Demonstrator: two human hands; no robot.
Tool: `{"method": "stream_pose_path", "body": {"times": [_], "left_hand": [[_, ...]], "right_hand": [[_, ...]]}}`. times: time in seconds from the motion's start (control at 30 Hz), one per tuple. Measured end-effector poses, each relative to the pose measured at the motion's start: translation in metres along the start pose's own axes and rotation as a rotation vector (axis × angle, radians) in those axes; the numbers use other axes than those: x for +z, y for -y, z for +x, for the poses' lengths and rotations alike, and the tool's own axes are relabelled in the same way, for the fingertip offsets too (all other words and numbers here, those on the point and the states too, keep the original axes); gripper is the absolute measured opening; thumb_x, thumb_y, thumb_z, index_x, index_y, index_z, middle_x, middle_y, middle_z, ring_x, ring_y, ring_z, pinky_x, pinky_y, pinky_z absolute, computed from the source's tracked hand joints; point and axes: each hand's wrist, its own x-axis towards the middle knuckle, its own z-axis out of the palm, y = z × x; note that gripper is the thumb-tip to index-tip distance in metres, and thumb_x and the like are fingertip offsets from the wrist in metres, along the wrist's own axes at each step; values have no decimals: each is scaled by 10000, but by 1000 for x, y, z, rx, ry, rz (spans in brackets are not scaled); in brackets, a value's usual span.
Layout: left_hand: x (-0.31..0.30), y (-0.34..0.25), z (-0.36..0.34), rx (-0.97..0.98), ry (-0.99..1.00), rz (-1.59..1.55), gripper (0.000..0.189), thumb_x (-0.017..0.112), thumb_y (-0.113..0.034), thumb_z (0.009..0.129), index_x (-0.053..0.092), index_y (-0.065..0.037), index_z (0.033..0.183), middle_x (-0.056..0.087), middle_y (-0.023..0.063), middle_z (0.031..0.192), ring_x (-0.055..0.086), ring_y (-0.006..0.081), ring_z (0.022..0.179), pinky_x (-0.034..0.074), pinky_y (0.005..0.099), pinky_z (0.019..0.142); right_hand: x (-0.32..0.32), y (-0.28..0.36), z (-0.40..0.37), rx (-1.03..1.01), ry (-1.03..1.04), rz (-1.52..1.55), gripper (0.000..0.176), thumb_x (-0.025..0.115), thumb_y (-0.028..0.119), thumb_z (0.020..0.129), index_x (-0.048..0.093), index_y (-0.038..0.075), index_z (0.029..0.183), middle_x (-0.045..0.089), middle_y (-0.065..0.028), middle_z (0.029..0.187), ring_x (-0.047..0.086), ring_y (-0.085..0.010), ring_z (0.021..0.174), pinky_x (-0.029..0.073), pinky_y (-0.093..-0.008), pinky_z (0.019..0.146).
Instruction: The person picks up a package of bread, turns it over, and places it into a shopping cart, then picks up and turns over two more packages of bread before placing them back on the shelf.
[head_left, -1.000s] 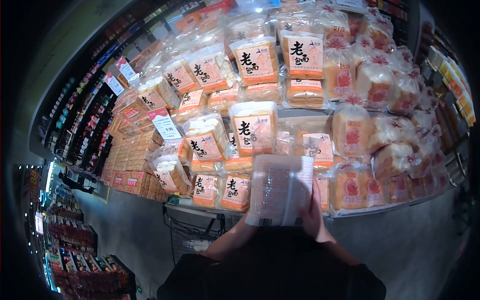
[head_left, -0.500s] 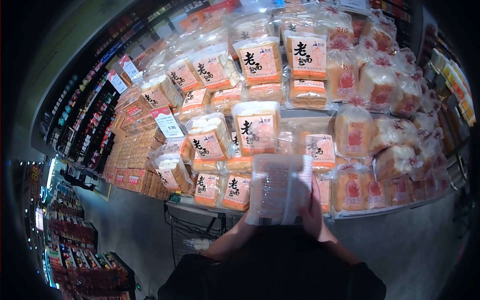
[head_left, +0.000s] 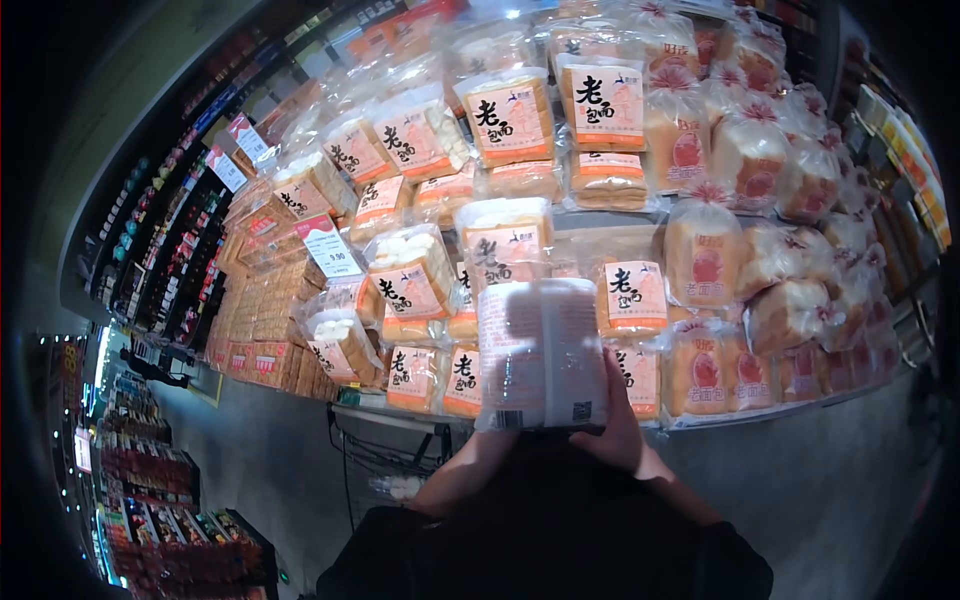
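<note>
A clear plastic package of bread (head_left: 545,350) is held up in front of me, its printed back towards me. A barcode and a square code show near its bottom edge. My right hand (head_left: 622,425) grips its lower right side, thumb at the bottom edge and fingers along the side. At the lower left corner is my left hand (head_left: 485,455), its fingers mostly hidden by the package. Just behind stands another bread package (head_left: 505,240), partly covered by the held one. To the right sits a similar package with an orange label (head_left: 633,295).
Tiers of packaged bread fill the display, with red-tied bagged loaves (head_left: 703,255) at right. A price card (head_left: 328,248) stands among brown packaged goods (head_left: 265,310) at left. A black wire basket or rack (head_left: 385,450) is below the front edge. Stocked shelves (head_left: 150,490) stand lower left.
Both hands have moved the bread package slightly left and up. Its back is now more squarely visible, and the square code has come into sight. The view has shifted slightly.
</note>
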Motion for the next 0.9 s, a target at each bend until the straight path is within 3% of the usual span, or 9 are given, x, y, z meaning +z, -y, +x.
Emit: {"method": "stream_pose_path", "body": {"times": [0.1,0.27,0.53,0.67,0.83,0.9], "left_hand": [[50,-6,-6,54,-89,321,395,420,-250,1048,488,6,1340,611,132,1232,628,231,1088,550,352,926],[77,-7,-9,127,-141,684,381,425,-231,1045,495,9,1332,616,130,1221,632,226,1078,553,349,919],[100,-5,-11,196,-165,1204,359,433,-200,1039,506,14,1319,623,126,1204,638,220,1063,557,343,909],[104,2,-11,198,-174,1282,349,436,-184,1037,511,17,1312,627,125,1196,641,216,1055,559,340,904],[79,-4,-13,150,-166,1357,336,425,-164,1038,514,-3,1319,617,113,1209,624,192,1066,550,330,913],[70,-4,-13,135,-129,1173,335,450,-178,1034,513,-19,1322,604,116,1232,606,195,1096,537,337,930]], "right_hand": [[3,4,0,30,-24,28,1238,878,252,682,32,-11,1546,125,-209,1606,146,-330,1493,187,-446,1202],[5,6,0,53,-36,71,1221,869,103,649,47,7,1548,168,-196,1593,166,-325,1488,203,-447,1202],[3,12,-2,64,-54,114,1199,847,59,647,56,16,1547,202,-190,1576,197,-322,1477,225,-442,1193],[0,12,-4,78,-42,38,1234,886,110,654,30,3,1537,221,-233,1566,248,-351,1461,275,-441,1173],[3,11,-7,88,-54,95,1197,849,77,659,43,11,1542,209,-209,1570,214,-325,1471,248,-438,1180],[4,10,-7,91,-53,117,1183,832,59,662,46,14,1545,197,-196,1574,193,-312,1478,232,-435,1186]]}}
